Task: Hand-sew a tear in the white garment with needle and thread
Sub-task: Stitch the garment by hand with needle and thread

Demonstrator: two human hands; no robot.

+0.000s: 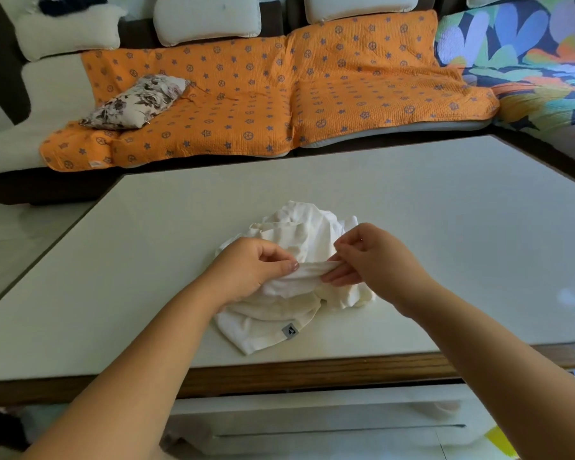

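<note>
One white garment lies crumpled a little below the middle of the frame, on the near part of a pale table, with a small grey tag showing near its lower edge. Both hands are on it. The left hand pinches one end of a raised fold between thumb and curled fingers, and the right hand pinches the other end, so the fold stretches between them. Whether the right fingers also hold a needle I cannot tell. Beyond the table, an orange blanket spreads across the top of the frame, a flowered pillow lies on it at upper left, and a bright leaf-print cover fills the upper right.
</note>
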